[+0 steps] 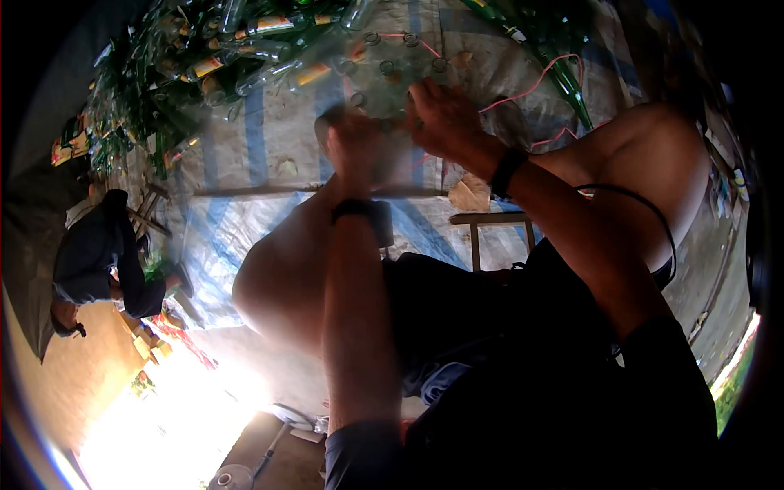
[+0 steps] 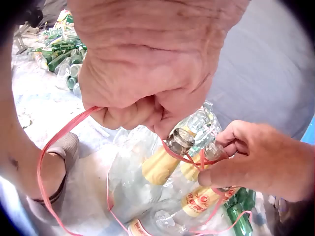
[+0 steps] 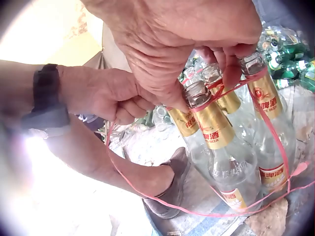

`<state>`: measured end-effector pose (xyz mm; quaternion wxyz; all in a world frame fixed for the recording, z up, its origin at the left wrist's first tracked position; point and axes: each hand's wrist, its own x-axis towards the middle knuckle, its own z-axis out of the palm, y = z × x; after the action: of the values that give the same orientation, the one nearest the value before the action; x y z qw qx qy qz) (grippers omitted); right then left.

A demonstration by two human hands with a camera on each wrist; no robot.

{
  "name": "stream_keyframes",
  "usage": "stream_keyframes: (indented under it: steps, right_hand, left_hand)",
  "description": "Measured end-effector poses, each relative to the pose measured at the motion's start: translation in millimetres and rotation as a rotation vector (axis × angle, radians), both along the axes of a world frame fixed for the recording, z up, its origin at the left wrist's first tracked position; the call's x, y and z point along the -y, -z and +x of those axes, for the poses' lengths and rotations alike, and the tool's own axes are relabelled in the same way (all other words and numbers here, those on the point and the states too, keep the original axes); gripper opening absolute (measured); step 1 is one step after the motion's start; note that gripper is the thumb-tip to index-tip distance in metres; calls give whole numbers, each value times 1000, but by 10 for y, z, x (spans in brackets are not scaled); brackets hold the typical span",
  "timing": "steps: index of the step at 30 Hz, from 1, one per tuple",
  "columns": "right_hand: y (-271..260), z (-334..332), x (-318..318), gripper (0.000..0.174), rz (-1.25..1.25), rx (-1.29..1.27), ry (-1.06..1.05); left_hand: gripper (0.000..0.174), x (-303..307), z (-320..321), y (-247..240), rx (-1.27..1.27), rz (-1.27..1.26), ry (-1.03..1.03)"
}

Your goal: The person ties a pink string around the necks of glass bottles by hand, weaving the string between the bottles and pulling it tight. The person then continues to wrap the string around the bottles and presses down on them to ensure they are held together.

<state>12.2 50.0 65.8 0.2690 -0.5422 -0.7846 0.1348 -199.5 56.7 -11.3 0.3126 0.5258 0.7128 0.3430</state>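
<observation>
Several clear glass beer bottles [image 3: 231,162] with gold neck labels stand upright in a tight group. Pink plastic string [image 3: 270,123] runs round their necks and down their sides. Curled fingers of my left hand [image 2: 147,64] grip the string, and a loose length of it hangs down from that fist. My right hand [image 3: 187,34] is over the bottle tops, thumb beside one neck and fingers among the others, pinching the string at the necks. In the head view, the left hand [image 1: 355,147] and right hand [image 1: 449,122] are close together, over the bottles' near side.
A big heap of green and clear bottles [image 1: 196,73] lies at the upper left, with more green bottles [image 1: 563,82] at the upper right. A striped tarp [image 1: 286,155] covers the ground. Another person [image 1: 106,261] sits at the left. My shod foot [image 3: 170,189] is beside the bottles.
</observation>
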Motion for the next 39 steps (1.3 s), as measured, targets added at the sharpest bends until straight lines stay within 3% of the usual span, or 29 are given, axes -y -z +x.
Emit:
stream_keyframes:
  steps: [5, 7, 8, 10, 11, 13, 17, 19, 20, 22, 25, 28, 29, 31, 33, 35, 39]
  right_hand:
    - [56, 1, -16, 21, -2, 3, 9]
    - [59, -4, -20, 23, 6, 15, -1]
    - [60, -4, -21, 26, 12, 26, -2]
    - [65, -11, -26, 25, 14, 21, -8]
    - [63, -11, -33, 25, 16, 14, -2]
    - [61, -8, -42, 26, 47, -3, -5]
    - [-28, 47, -12, 31, 17, -54, -47]
    - [-71, 63, -11, 32, -21, -46, -63]
    - [-91, 69, -22, 33, -59, -38, -67]
    - [-28, 103, -61, 33, -41, -68, -94]
    - [-55, 152, -131, 32, 7, -107, -155]
    - [-147, 180, -264, 29, 82, -104, -252]
    - [-166, 169, -315, 27, 129, -96, -307]
    - [-124, 134, -407, 21, 71, -102, -365]
    - [-54, 90, -533, 20, 15, -111, -422]
    - [49, 49, -652, 17, 124, 332, -709]
    - [-78, -154, -666, 23, -12, 231, -738]
  left_hand:
    - [15, 192, 27, -140, 62, 44, 22]
    - [16, 251, 9, -192, -166, 276, 311]
    - [16, 238, -21, -227, -165, 277, 303]
    - [16, 212, -110, -262, -871, 713, 833]
    - [16, 246, -60, -179, -873, 712, 821]
    - [18, 331, 115, 41, 557, 273, 71]
    - [20, 302, -82, 202, 636, 305, 207]
    - [22, 264, -151, 104, 0, 660, 630]
    - [22, 279, -120, 73, -1, 663, 620]
    - [23, 349, -56, 202, 746, 291, 320]
    - [26, 349, -39, 325, 845, 235, 227]
    - [24, 311, -101, 334, 812, 100, 227]
    - [24, 289, -133, 319, 816, 102, 222]
    - [20, 251, -191, 307, 528, 258, 370]
    - [19, 276, -125, 270, 562, 213, 302]
    - [17, 268, -97, 185, 595, 168, 233]
    - [19, 264, -109, 195, 503, 255, 294]
